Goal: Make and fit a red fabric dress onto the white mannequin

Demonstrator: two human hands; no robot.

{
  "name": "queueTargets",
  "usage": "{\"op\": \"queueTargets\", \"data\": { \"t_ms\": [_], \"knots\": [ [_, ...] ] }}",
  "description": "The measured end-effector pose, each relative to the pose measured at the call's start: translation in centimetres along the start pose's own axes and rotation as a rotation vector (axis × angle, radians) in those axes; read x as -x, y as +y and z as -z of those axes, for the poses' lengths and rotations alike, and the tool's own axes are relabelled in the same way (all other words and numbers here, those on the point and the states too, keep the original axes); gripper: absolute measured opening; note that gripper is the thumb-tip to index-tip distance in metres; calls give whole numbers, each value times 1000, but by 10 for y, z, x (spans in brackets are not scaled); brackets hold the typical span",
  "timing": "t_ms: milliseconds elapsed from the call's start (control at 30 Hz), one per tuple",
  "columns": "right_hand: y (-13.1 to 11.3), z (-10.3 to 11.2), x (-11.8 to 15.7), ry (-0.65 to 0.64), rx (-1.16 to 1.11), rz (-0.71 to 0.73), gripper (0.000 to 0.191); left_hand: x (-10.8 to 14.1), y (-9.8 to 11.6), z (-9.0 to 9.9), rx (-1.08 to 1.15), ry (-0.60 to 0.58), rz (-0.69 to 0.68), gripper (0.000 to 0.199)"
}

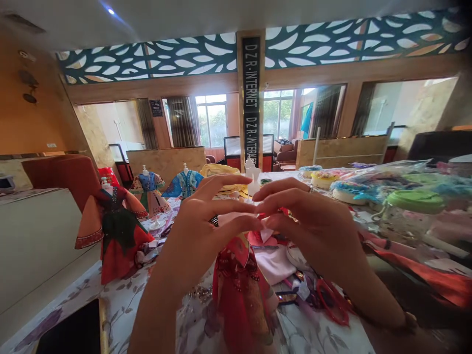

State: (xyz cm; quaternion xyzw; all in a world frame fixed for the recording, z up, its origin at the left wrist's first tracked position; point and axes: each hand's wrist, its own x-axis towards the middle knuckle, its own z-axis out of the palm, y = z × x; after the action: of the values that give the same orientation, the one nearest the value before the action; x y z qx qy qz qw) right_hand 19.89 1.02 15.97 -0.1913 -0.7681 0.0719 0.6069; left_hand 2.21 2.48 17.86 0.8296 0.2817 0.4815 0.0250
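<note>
My left hand point(199, 231) and my right hand point(317, 223) are raised at the centre, their fingertips meeting. Thumbs and fingers of both are drawn together in a pinch around something too small or hidden to make out. Just below them is a small red robe-like dress point(241, 295) with a patterned front, its top partly behind my left fingers. A white pointed piece point(267, 234) shows under the right fingertips. Directly behind the fingers stands a translucent white nozzle-topped bottle point(252, 179).
Dressed figures stand at left: red and dark green point(117, 231), blue and cream point(149, 191), light blue point(185, 184). A phone point(72, 329) lies front left. Red-handled scissors point(332, 302), fabric scraps, a green-lidded jar point(411, 216) and trim rolls point(350, 192) lie at right.
</note>
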Motion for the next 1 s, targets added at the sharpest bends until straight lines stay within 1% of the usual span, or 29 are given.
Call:
{"op": "queueTargets", "data": {
  "t_ms": [100, 200, 267, 367, 433, 467, 533, 567, 600, 667, 733, 800, 900, 1000],
  "knots": [
    [0, 3, 1, -8, -3, -18, 7, 1, 0, 2, -4, -42, 0, 8],
    [0, 5, 1, -15, 79, -41, 8, 1, 2, 1, -41, -81, -18, 7],
    [0, 7, 0, -23, 143, -43, 11, 1, 3, 0, -59, -74, -9, 7],
    [-2, 11, 1, 16, 223, -37, 13, 0, 8, -1, -38, -5, 45, 6],
    [-4, 16, 2, 57, 235, -33, 13, 1, 14, 0, 5, 73, 91, 9],
    [-4, 19, 2, 61, 234, -29, 13, 2, 17, 1, 17, 127, 113, 7],
    [-4, 25, 2, 29, 243, -15, 12, 5, 24, 3, -12, 211, 157, 10],
    [-3, 28, 2, -5, 256, -10, 12, 7, 28, 4, -51, 219, 178, 15],
    [-2, 31, 2, -40, 270, -4, 12, 9, 31, 5, -92, 197, 195, 19],
    [1, 34, 2, -102, 302, -11, 12, 13, 37, 5, -157, 69, 230, 23],
    [5, 35, 2, -150, 331, -38, 11, 15, 40, 1, -210, -53, 288, 28],
    [6, 33, 3, -195, 351, -68, 10, 16, 40, -5, -308, -130, 357, 32],
    [6, 29, 4, -275, 378, -110, 11, 17, 39, -15, -504, -171, 392, 35],
    [4, 24, 4, -328, 407, -118, 13, 19, 37, -19, -633, -188, 407, 34]
  ]
}}
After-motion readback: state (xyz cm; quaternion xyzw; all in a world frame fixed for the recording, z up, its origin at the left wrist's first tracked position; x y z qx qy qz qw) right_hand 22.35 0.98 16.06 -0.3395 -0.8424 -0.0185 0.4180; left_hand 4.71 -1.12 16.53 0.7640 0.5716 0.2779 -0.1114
